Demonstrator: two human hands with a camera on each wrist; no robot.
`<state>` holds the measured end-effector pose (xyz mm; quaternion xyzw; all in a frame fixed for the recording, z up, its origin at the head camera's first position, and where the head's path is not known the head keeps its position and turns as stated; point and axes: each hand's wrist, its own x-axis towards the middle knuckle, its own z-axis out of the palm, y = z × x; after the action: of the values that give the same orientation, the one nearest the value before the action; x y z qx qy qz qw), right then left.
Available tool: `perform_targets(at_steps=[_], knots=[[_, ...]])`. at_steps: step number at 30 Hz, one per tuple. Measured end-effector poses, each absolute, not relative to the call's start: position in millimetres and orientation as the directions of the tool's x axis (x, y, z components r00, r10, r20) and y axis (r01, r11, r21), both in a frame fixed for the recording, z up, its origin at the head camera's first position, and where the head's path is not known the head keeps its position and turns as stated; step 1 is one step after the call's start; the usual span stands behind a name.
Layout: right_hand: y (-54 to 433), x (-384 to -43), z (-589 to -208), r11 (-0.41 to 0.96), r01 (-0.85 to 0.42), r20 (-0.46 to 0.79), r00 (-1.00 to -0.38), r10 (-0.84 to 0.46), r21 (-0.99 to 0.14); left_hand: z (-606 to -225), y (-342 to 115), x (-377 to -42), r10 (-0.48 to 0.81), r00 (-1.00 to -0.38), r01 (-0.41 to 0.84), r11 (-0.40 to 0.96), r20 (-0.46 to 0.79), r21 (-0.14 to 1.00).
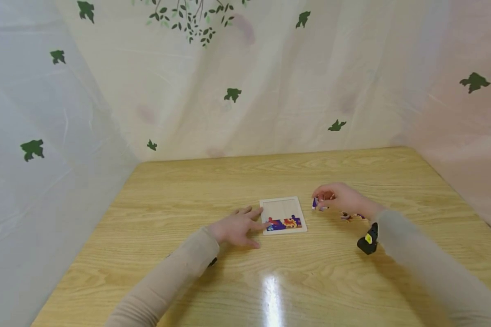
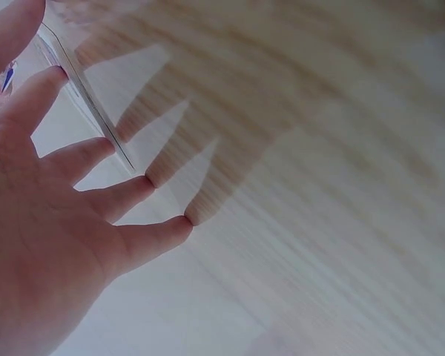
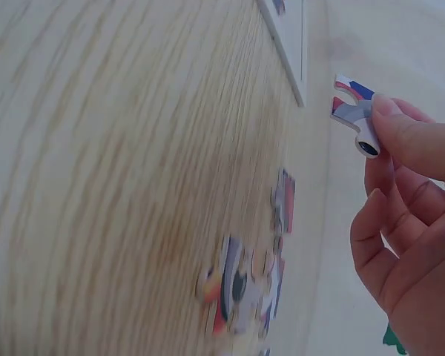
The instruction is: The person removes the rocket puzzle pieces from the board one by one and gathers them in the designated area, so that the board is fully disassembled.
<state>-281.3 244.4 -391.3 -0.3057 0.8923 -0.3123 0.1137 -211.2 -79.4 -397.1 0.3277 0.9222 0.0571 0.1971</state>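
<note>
A square puzzle tray with a pale wooden rim lies on the table, its near row filled with joined purple, red and orange puzzle pieces. My left hand lies spread at the tray's left side; one finger reaches over the rim onto the filled row, as the left wrist view also shows the fingers along the edge. Right of the tray, my right hand pinches a puzzle piece between thumb and finger, above the table. That piece is purple, grey and white with a dark oval on its knob.
Several loose puzzle pieces lie on the wooden table beneath and beside the right wrist, some overlapping in the right wrist view. A black device is strapped at that wrist. Pale curtains with green bird shapes stand behind the table.
</note>
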Motion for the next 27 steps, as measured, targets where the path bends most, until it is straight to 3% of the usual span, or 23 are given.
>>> perform_targets(at_steps=[16,27], knots=[[263,-281,-396,0.661,-0.468,-0.123,-0.755,-0.644,-0.587,-395,-82,-208,0.629,-0.706,0.581,0.777,-0.326,0.242],[259,-276,-399,0.671,-0.498,-0.111,-0.752,-0.65,-0.549,-395,-83,-207,0.629,-0.704,0.582,0.777,-0.33,0.24]])
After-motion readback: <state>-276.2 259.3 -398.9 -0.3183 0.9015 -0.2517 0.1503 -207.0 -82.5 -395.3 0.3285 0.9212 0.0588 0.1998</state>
